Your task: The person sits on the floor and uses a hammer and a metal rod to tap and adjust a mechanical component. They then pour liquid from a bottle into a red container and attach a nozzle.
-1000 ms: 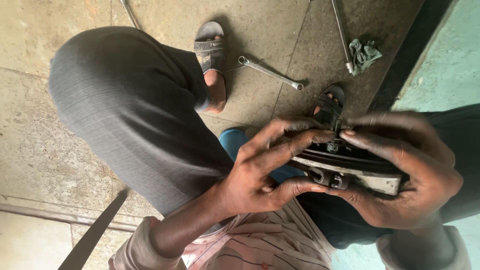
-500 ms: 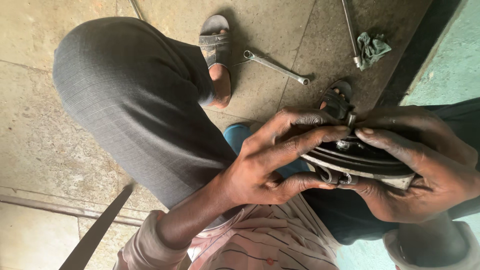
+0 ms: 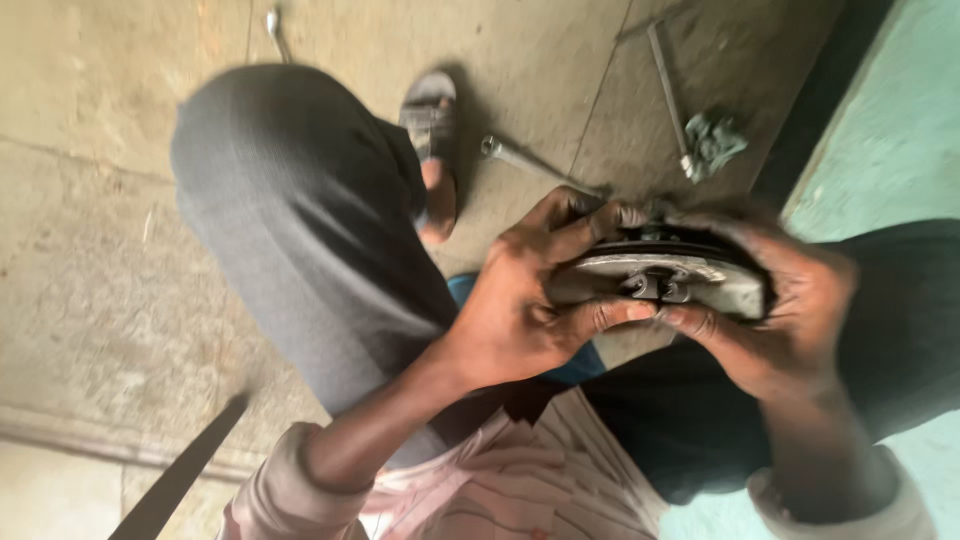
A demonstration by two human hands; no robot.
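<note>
In the head view much is smeared by motion, so you get soft edges everywhere. Right of centre, both your hands close on a flat, curved metal part (image 3: pixel 668 275) with a dark upper rim and a pale grey face; what kind of part it is cannot be told. Your left hand (image 3: pixel 520 300) wraps its left end, fingers curled over the top edge and thumb pressed up from beneath. Your right hand (image 3: pixel 785 310) cups the right end, fingers bent over the dark rim and one fingertip touching the small dark fitting at the lower middle. Most of the part's right side is hidden under those fingers.

Your grey-trousered knee (image 3: pixel 300 230) fills the centre left. Beyond it, a sandalled foot (image 3: pixel 435 150) rests on the concrete floor (image 3: pixel 90 250). A spanner (image 3: pixel 535 165) lies just right of the foot, its far end hidden behind your left hand. At the upper right lie a thin metal rod (image 3: pixel 668 90), cut off near the top, and a crumpled greenish rag (image 3: pixel 715 140) touching it. A pale green surface (image 3: pixel 890 120) takes the right edge. No labels show.
</note>
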